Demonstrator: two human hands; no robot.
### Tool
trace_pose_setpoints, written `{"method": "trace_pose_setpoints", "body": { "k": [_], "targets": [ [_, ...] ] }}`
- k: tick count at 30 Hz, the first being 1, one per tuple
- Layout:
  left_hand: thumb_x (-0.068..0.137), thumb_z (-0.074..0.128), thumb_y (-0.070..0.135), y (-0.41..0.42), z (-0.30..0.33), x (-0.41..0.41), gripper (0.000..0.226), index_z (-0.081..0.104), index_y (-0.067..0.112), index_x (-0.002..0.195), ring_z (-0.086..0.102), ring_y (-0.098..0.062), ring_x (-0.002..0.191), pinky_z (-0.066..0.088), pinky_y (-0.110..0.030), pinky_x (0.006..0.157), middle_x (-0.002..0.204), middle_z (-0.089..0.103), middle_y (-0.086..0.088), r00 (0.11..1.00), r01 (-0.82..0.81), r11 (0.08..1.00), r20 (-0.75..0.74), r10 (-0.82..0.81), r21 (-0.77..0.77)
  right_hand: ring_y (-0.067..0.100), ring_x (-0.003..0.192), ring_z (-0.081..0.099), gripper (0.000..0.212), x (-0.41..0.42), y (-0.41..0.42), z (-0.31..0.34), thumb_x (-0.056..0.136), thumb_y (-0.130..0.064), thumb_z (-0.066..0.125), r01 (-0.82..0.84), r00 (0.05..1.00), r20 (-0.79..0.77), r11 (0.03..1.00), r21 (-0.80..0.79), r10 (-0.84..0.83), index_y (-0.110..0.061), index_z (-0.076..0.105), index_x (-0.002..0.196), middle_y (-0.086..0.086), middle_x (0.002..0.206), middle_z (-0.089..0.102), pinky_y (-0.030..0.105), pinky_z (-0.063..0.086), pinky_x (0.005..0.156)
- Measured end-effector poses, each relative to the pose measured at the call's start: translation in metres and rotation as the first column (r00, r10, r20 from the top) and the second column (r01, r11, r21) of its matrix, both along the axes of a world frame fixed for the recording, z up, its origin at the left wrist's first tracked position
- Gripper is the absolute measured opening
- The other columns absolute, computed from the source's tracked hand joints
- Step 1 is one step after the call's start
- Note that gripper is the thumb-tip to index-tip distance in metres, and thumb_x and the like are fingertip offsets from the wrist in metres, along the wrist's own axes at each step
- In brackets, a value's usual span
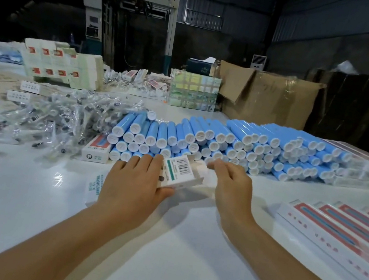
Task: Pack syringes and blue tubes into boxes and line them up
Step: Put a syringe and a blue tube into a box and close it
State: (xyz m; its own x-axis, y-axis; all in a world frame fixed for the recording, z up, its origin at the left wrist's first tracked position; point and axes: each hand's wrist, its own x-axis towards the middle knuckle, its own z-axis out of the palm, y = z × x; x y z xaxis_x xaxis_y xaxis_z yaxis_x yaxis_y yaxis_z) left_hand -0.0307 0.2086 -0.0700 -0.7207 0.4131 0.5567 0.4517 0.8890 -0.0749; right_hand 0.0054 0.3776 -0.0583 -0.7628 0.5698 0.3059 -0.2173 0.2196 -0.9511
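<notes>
Left hand (132,183): curled over a small white carton, thumb under its near edge, fingers draped across the top.
Right hand (229,187): apart from the left, fingers bent, thumb and forefinger pinching the carton's open end flap at about 12 o'clock of the palm.
Carton (179,172): thin glossy card, rectangular, barcode and a green stripe on the upper face (print too small to read); held just above the table, touching the front of the tube stack.
Blue tubes (239,142): smooth cylinders with flat white caps, stacked on their sides in a long bank at 12 to 2 o'clock of the hands.
Syringes (59,117): heaped in crinkled clear wrappers, at 10 o'clock.
Closed box (96,150): white card with red and blue print, lying at 9 o'clock beside the tube ends.
Packed boxes (345,230): long, flat, red-and-blue striped, lined up side by side at 3 o'clock.
Table (169,260): white, shiny, reflecting the lights.
Leaflet (94,185): under the left wrist, teal lettering, partly hidden.
Brown cardboard box (267,100): creased, flaps open, at 1 o'clock.
Machine (137,8): grey frame marked "FMZ-1450A", far off at 12 o'clock.
</notes>
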Motion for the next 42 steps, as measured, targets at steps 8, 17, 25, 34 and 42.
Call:
{"method": "trace_pose_setpoints", "body": {
  "k": [8,17,25,34,42],
  "targets": [
    [0.089,0.025,0.066,-0.004,-0.001,-0.008,0.07,0.021,0.021,0.143,0.042,-0.017,0.118,0.031,-0.031,0.09,0.133,0.042,0.005,0.999,-0.042,0.998,0.019,0.041,0.038,0.008,0.058,0.047,0.018,0.01,-0.008,-0.004,0.085,-0.013,0.062,-0.039,0.998,-0.05,0.995,0.092,0.044,-0.005,0.068,0.07,0.006,0.064,0.062,0.023,0.04,0.056],
    [0.09,0.031,0.064,0.004,-0.005,-0.005,0.072,0.021,0.019,0.145,0.042,-0.017,0.117,0.03,-0.03,0.091,0.132,0.043,0.004,0.999,-0.04,0.999,-0.028,0.041,0.011,0.0,0.058,0.053,0.031,0.014,-0.021,-0.005,0.087,-0.011,0.064,-0.151,0.988,-0.013,0.98,0.13,0.154,-0.032,0.07,0.064,-0.009,0.066,0.067,0.03,0.046,0.062],
    [0.091,0.032,0.064,0.009,-0.007,0.0,0.071,0.021,0.017,0.143,0.043,-0.018,0.115,0.031,-0.031,0.091,0.131,0.044,0.002,0.995,-0.08,0.995,-0.066,0.076,-0.058,0.006,0.068,0.057,0.022,0.013,-0.02,-0.007,0.087,-0.004,0.061,-0.177,0.984,0.025,0.975,0.133,0.175,-0.022,0.065,0.1,-0.006,0.07,0.061,0.013,0.044,0.06],
    [0.091,0.035,0.063,0.01,-0.006,0.007,0.067,0.025,0.016,0.139,0.043,-0.019,0.114,0.031,-0.032,0.09,0.129,0.045,0.002,0.997,-0.037,0.997,-0.076,0.031,-0.068,0.016,0.079,0.066,0.025,0.013,-0.021,-0.004,0.088,-0.003,0.056,-0.19,0.98,0.08,0.979,0.075,0.184,-0.021,0.063,0.104,-0.003,0.074,0.063,0.024,0.054,0.062],
    [0.091,0.035,0.062,0.013,-0.01,0.009,0.066,0.028,0.013,0.135,0.044,-0.02,0.105,0.032,-0.034,0.085,0.12,0.047,-0.001,0.993,-0.054,0.995,-0.107,0.045,-0.083,-0.006,0.044,0.052,0.028,0.012,-0.022,0.0,0.092,0.003,0.046,-0.365,0.918,0.135,0.927,-0.084,0.373,-0.011,0.069,0.088,0.001,0.077,0.067,0.009,0.036,0.041]
  ]
}}
